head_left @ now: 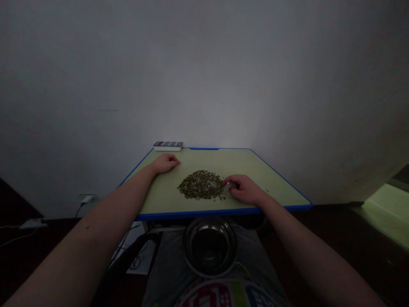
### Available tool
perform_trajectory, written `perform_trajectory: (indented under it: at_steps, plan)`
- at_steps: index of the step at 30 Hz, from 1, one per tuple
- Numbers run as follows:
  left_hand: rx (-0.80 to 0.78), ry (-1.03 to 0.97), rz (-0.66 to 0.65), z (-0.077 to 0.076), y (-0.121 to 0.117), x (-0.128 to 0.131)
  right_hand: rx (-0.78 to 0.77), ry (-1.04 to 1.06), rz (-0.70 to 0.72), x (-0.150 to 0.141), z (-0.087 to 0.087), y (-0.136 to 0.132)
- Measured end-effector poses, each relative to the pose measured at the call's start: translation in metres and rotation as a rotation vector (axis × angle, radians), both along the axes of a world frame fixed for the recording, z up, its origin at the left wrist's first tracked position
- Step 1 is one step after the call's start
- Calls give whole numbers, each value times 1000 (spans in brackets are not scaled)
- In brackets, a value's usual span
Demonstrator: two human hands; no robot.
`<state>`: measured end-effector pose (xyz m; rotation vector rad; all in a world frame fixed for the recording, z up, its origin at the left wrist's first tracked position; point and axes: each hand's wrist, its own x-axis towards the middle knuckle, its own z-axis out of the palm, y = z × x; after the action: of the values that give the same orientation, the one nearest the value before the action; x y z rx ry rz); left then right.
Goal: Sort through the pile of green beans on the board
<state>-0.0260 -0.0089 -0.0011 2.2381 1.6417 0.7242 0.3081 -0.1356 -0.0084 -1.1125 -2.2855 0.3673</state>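
Here, well apart, left hand (166,163) on pale tabletop (220,160), closure impossible to tell, right hand (244,189) curled around small shiny item (230,185) beside seed-like heap (201,185), metal bowl (210,247) below.

Pale-yellow, blue-edged rectangular tabletop (246,163): open across its far right.
Centre: low brown-green heap of small grains (200,186).
Far-left corner: flat white box (168,149).

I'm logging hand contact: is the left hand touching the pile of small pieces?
No, bare table shows between the left hand and the pile of small pieces.
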Motion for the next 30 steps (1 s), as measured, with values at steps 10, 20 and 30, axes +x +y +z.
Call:
perform_trajectory:
  at_steps: [10, 20, 30]
  plan:
    - [0, 2, -15, 0, 0, 0, -6, -12, 33, -5, 2, -1]
    - [11, 28, -3, -1, 2, -2, -31, -21, 71, -3, 1, -3]
    - [21, 25, -11, -1, 1, -1, 4, -54, 51, -10, 4, -9]
